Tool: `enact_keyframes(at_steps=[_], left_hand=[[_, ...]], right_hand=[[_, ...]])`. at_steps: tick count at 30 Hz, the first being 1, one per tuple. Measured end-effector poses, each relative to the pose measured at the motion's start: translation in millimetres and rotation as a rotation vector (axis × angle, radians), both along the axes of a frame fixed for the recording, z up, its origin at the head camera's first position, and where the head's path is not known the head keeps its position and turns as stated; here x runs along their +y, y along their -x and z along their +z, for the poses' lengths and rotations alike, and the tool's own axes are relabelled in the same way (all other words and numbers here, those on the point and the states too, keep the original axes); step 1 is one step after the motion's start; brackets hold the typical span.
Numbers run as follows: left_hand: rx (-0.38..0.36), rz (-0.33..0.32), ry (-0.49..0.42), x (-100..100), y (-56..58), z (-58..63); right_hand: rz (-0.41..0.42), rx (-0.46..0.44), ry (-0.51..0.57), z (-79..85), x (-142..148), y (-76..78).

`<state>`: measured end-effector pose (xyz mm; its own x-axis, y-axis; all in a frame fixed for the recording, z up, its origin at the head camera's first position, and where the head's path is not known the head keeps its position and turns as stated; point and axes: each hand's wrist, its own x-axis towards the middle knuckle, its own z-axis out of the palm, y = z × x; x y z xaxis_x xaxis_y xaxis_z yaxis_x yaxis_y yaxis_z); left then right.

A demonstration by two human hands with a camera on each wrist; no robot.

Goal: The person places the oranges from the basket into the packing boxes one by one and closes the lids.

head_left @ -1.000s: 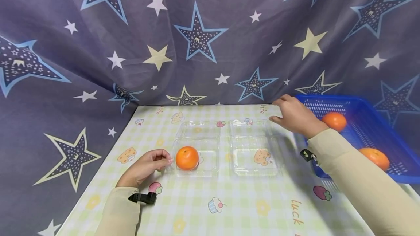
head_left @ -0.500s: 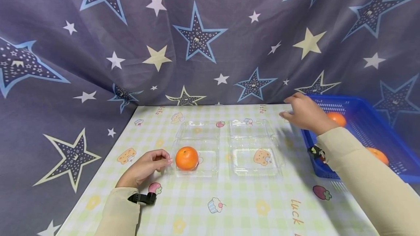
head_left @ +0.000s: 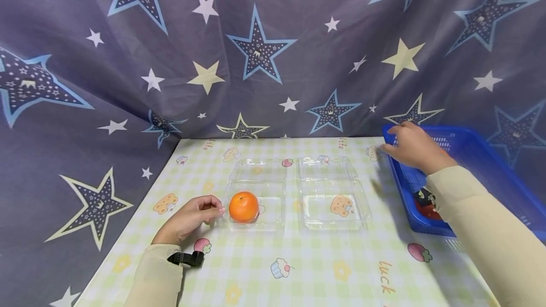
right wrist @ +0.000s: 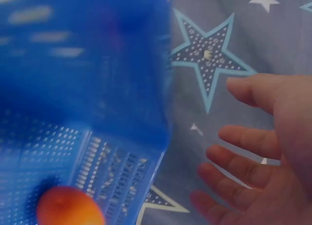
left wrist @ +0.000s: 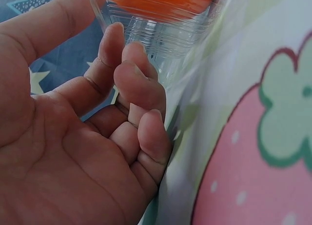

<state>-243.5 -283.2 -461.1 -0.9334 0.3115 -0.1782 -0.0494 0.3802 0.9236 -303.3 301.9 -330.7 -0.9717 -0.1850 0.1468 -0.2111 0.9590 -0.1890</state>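
Observation:
With thumb and forefinger, my left hand (head_left: 192,216) pinches the left edge of a clear plastic container (head_left: 273,207), its lid folded back. Inside that container sits an orange (head_left: 243,207), on the left side. My right hand (head_left: 415,146) is over the far left part of a blue plastic basket (head_left: 507,179), fingers spread and holding nothing. Another orange (right wrist: 70,208) lies in the basket in the right wrist view; the right arm covers most of the basket's fruit in the head view.
A second clear plastic container (head_left: 332,224) lies unfolded beside the first, with nothing in it. A checked cloth (head_left: 320,274) covers the table. Behind hangs a dark curtain (head_left: 298,18) with stars.
My right hand has moved right, from beside the second container to over the basket, and its arm now covers the oranges there. The left hand has stayed put.

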Motion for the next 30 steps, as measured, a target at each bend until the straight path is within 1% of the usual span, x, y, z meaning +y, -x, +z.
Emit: enact_keyframes(at_steps=[6, 11, 16, 19, 26, 30], left_hand=[[-0.01, -0.005, -0.016, 0.3, -0.4, -0.4], [-0.021, -0.001, -0.021, 0.9, -1.2, 0.0], [-0.017, -0.001, -0.03, 1.0, -1.8, 1.3], [-0.014, -0.003, -0.03, 1.3, -1.8, 0.9], [-0.013, -0.002, -0.033, 2.2, -1.7, 1.2], [-0.015, 0.002, -0.031, 1.3, -1.7, 1.2]], right_hand=[[-0.049, -0.047, 0.011, -6.8, 15.9, -0.1], [-0.053, -0.037, 0.018, -13.1, 27.0, 2.8], [-0.051, -0.037, 0.022, -19.5, 36.6, 7.7], [-0.058, -0.051, 0.02, -23.8, 42.0, 8.7], [-0.11, -0.109, 0.026, -31.4, 53.5, 8.5], [-0.12, -0.123, 0.025, -35.4, 58.9, 9.6]])
